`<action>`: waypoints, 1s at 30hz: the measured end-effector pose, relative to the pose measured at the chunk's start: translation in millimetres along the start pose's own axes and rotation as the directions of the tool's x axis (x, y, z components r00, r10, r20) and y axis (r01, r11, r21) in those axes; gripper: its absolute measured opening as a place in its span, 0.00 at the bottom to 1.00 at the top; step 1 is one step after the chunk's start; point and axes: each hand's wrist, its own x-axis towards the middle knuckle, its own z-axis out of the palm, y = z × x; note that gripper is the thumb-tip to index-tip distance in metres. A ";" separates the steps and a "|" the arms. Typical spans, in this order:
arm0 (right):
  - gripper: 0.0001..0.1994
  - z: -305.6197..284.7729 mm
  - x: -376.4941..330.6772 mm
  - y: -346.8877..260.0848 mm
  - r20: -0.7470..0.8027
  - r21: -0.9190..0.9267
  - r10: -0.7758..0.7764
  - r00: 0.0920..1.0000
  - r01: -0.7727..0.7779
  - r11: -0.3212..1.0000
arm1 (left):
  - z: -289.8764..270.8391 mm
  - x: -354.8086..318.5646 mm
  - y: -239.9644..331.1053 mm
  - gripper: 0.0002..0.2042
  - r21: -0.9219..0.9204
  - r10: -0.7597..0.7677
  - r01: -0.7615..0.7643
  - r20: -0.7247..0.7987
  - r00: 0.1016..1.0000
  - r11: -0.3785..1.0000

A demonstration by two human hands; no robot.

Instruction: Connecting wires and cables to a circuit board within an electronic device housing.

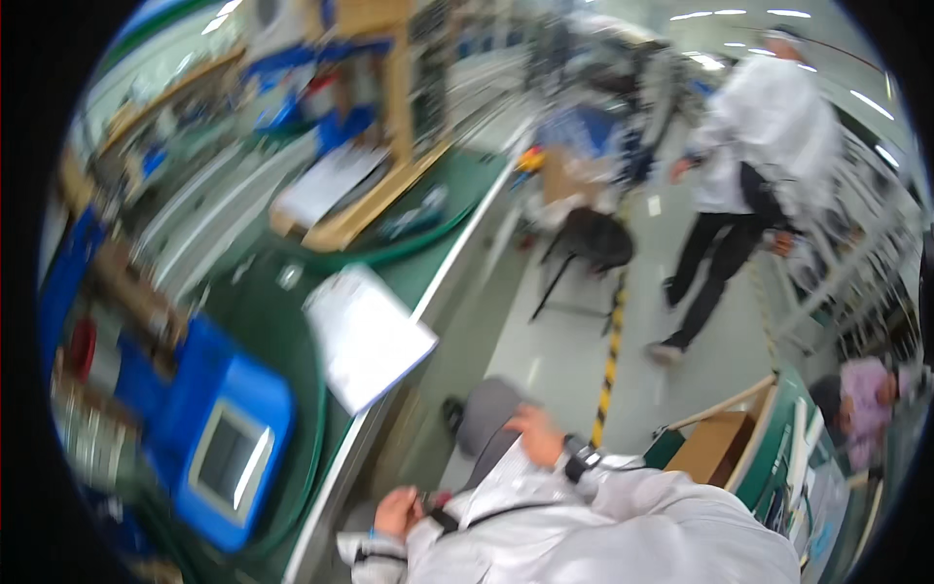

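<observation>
My left hand (pixel 397 511) is low in the head view, near the green bench's edge. Its fingers are curled closed; whatever may be inside them cannot be made out. A small dark piece shows beside it, against my white coat. My right hand (pixel 537 435), with a black band (pixel 582 457) on the wrist, is in front of my grey trouser leg (pixel 494 414). Its fingers are loosely apart, and no object shows in them. On the bench to the left lie white sheets (pixel 368 336), reaching over the edge. A blue device with a grey screen (pixel 232 462) stands nearer.
The green bench (pixel 248 302) runs along the left, carrying a wooden frame (pixel 384 200) with papers. A black stool (pixel 592 238) stands ahead by yellow-black floor tape (pixel 610 375). A person in white (pixel 769 127) is in the aisle; another in pink (pixel 866 404) is at right. A brown carton (pixel 715 448) is near my right arm.
</observation>
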 end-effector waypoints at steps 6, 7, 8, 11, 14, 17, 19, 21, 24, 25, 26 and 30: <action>0.25 -39.0 6.8 -15.3 0.114 0.172 -0.009 0.993 -0.011 0.985 | -2.3 7.9 6.0 0.10 -0.165 -0.064 0.061 -0.012 0.998 0.984; 0.25 -33.3 7.5 -27.6 0.159 0.177 -0.024 0.987 -0.005 0.984 | -7.7 4.2 2.2 0.07 -0.202 -0.087 0.082 -0.018 0.996 0.976; 0.25 -36.4 10.9 -36.5 0.151 0.179 -0.029 0.988 0.001 0.984 | -9.2 -2.2 -0.2 0.07 -0.246 -0.075 0.059 -0.054 0.996 0.967; 0.22 -32.9 7.2 -41.7 0.052 0.130 -0.104 0.993 0.096 0.987 | -15.5 -17.2 0.7 0.12 -0.113 0.065 -0.063 0.008 0.998 0.992; 0.20 -5.4 15.5 -36.8 0.041 0.013 -0.151 0.988 0.150 0.989 | -27.6 -26.0 -6.3 0.13 -0.086 0.139 -0.140 -0.019 0.990 0.986; 0.19 27.9 15.1 -54.0 0.061 -0.017 -0.099 0.993 0.100 0.995 | -45.0 -45.1 -14.8 0.08 -0.198 0.037 -0.076 -0.194 0.980 0.977; 0.19 9.6 11.8 -68.9 0.115 -0.011 0.026 0.993 -0.025 1.000 | -31.5 -64.0 11.6 0.12 0.042 0.070 -0.065 -0.152 0.986 0.997; 0.20 -3.9 4.4 -75.4 0.180 -0.052 0.095 0.979 -0.087 0.995 | -33.6 -60.6 10.9 0.12 0.018 0.086 -0.084 -0.085 0.993 0.996; 0.19 -4.1 3.8 -78.4 0.186 -0.018 0.078 0.980 -0.076 0.997 | -27.0 -73.1 12.4 0.12 0.040 0.084 -0.080 -0.125 0.989 0.996; 0.19 -3.7 3.3 -82.3 0.217 -0.012 0.086 0.972 -0.086 0.996 | -27.8 -79.8 9.9 0.12 0.041 0.091 -0.086 -0.142 0.986 0.995; 0.18 -2.7 5.4 -81.9 0.202 0.017 0.057 0.978 -0.061 0.998 | -28.4 -85.0 7.4 0.12 0.044 0.087 -0.081 -0.156 0.984 0.996; 0.17 -2.0 11.6 -80.4 0.164 0.081 -0.028 0.986 0.015 0.997 | -28.5 -100.9 -3.8 0.12 0.042 0.093 -0.085 -0.224 0.970 0.995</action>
